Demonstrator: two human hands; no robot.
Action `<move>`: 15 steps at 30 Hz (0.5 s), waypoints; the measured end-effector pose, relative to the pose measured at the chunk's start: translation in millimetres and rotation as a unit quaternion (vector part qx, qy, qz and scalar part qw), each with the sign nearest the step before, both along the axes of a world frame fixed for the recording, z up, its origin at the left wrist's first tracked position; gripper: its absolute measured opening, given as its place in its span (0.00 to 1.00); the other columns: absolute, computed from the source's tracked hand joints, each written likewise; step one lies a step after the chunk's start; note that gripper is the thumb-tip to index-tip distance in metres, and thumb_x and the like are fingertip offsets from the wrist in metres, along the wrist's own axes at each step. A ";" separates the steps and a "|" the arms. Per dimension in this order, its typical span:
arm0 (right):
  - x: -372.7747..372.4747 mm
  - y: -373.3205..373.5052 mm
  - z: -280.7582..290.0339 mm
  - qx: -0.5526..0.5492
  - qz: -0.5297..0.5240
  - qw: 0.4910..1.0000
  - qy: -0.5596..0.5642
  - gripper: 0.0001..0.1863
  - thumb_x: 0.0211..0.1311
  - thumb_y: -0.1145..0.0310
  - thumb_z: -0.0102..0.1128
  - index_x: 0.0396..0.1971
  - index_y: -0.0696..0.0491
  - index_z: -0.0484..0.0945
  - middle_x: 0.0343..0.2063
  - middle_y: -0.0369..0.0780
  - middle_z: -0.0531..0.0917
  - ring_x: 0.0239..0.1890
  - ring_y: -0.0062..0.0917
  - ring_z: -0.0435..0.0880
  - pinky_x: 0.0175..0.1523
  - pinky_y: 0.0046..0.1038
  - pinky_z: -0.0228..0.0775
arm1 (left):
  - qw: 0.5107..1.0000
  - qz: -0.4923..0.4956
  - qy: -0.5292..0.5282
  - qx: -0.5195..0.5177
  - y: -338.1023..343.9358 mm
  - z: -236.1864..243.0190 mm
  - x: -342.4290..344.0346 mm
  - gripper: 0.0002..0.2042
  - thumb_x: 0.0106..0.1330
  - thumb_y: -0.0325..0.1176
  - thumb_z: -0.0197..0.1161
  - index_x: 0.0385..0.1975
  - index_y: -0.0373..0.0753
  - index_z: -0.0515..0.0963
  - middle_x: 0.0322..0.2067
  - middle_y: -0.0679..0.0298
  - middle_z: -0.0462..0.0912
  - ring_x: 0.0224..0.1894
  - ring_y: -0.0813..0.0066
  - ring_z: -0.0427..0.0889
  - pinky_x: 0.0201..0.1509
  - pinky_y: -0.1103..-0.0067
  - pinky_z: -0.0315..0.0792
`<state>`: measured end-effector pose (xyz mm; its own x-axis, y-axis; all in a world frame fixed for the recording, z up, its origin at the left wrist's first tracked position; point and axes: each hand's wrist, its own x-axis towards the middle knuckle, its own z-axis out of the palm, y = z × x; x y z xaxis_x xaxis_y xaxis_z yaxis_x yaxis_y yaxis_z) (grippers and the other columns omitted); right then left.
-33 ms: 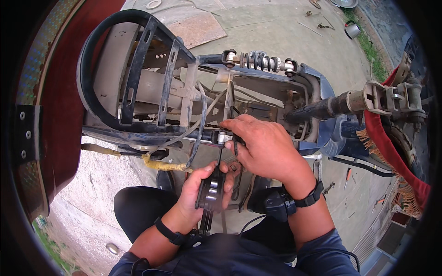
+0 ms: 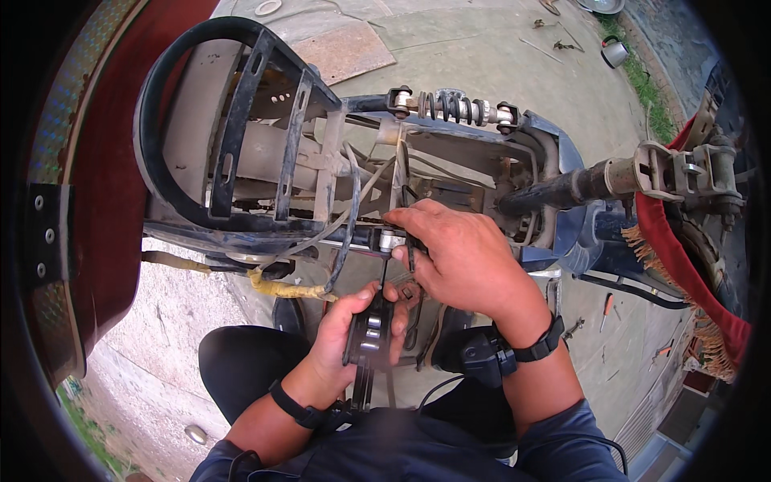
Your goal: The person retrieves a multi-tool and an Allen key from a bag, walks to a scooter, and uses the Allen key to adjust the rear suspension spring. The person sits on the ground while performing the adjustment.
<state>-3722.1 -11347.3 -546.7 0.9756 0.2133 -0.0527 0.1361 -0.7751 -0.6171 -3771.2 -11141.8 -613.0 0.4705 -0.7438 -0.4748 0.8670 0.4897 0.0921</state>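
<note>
A stripped scooter frame (image 2: 329, 153), black, grey and blue, lies across the view in front of me. My left hand (image 2: 337, 329) is wrapped round a black folding multi-tool (image 2: 365, 337) with shiny silver parts in its body. From the tool's far end a thin dark shaft (image 2: 387, 269) reaches up to a silver cylindrical fitting (image 2: 389, 239) on the near side of the frame. At that fitting my right hand (image 2: 470, 257) is closed, forefinger on its far side and thumb on its near side. The palm hides the frame beneath; whether the shaft tip enters the fitting I cannot tell.
A coil-spring shock absorber (image 2: 458, 108) runs along the far side. Loose cables (image 2: 353, 201) and a yellow-wrapped cable (image 2: 289, 289) hang near the left hand. Right lies a fringed red cloth (image 2: 683, 273); orange-handled screwdriver (image 2: 607, 309) on the ground. A red panel (image 2: 112, 201) stands left.
</note>
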 end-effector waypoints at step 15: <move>0.6 -1.7 -2.8 0.011 0.003 1.000 -0.015 0.16 0.59 0.68 0.62 0.47 0.54 0.83 0.41 0.43 0.86 0.40 0.44 0.86 0.45 0.44 0.77 | 0.981 -0.001 -0.099 0.165 -10.8 7.3 -4.5 0.11 0.73 0.35 0.53 0.50 0.38 0.69 0.33 0.52 0.81 0.30 0.62 0.85 0.36 0.67 0.83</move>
